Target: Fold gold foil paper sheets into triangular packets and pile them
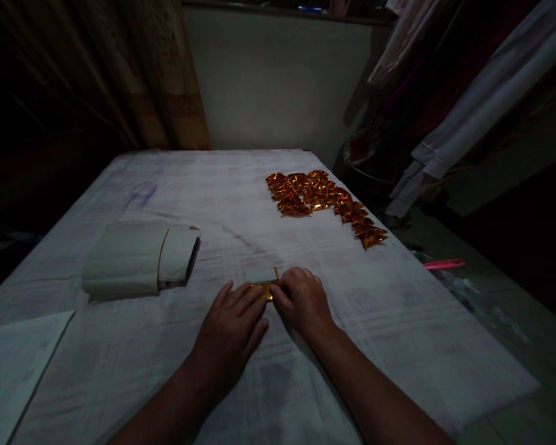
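Note:
A small piece of gold foil paper [261, 275] lies on the cloth-covered table, its pale back facing up. Along its near edge a shiny gold strip shows, folded over. My left hand [234, 327] rests on the paper's near left part with fingers stretched out and flat. At the right end, my right hand [303, 300] has thumb and fingers closed in a pinch on the folded edge. Parts of the paper are hidden under both hands. Beyond them, at the far right of the table, sit several folded gold foil pieces [294, 205] in a cluster and a row.
On the left stands a folded stack of pale paper [125, 259]. A flat pale sheet [18, 358] lies at the near left corner. A curtain [167, 74] hangs behind the table, clothes [482, 99] hang at right, and a pink handle [445, 264] shows beyond the right edge.

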Available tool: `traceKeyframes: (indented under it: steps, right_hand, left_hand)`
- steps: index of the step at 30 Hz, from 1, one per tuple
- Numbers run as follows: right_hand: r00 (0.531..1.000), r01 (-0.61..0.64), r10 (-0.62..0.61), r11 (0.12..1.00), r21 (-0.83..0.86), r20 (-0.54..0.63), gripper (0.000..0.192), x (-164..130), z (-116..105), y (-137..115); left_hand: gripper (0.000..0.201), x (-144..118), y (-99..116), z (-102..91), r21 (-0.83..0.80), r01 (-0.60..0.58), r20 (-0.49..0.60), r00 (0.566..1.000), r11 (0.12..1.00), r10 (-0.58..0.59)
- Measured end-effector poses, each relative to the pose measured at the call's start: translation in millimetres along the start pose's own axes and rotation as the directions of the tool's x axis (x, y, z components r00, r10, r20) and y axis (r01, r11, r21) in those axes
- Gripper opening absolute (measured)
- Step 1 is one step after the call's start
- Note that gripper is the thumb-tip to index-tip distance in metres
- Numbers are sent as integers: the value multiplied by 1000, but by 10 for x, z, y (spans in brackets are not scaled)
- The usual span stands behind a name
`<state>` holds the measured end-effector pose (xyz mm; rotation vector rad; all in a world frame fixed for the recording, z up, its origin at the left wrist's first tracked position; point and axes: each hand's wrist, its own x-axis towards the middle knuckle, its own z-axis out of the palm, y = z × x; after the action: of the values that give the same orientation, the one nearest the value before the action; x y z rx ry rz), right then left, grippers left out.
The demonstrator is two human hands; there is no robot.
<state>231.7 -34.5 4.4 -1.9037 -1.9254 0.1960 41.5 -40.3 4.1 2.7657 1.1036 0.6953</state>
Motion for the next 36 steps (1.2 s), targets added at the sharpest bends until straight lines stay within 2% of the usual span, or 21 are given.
traceKeyframes:
  steps: [8, 16, 21, 27, 36]
  right_hand:
    - [986, 137, -132, 990, 39, -98, 4, -56, 35, 59]
    - [995, 76, -81, 994, -80, -61, 11, -26, 38, 39]
    - [997, 52, -59, 990, -129, -50, 11, -6, 51, 9]
    - [998, 46, -51, 991, -129, -36, 15, -5, 56, 6]
    - [997, 47, -53, 994, -102, -55, 14, -5, 61, 17]
  left_hand:
    - [39, -13, -37, 24, -30, 18, 73, 997, 999, -15]
    - [44, -31, -6, 45, 43, 116, 48, 992, 992, -118]
    - [49, -34, -10, 59, 59, 127, 59, 990, 990, -131]
    - [48, -27, 10, 56, 65, 144, 74, 986, 987, -149]
    - [41, -54, 12, 88, 95, 128, 15, 991, 987, -130]
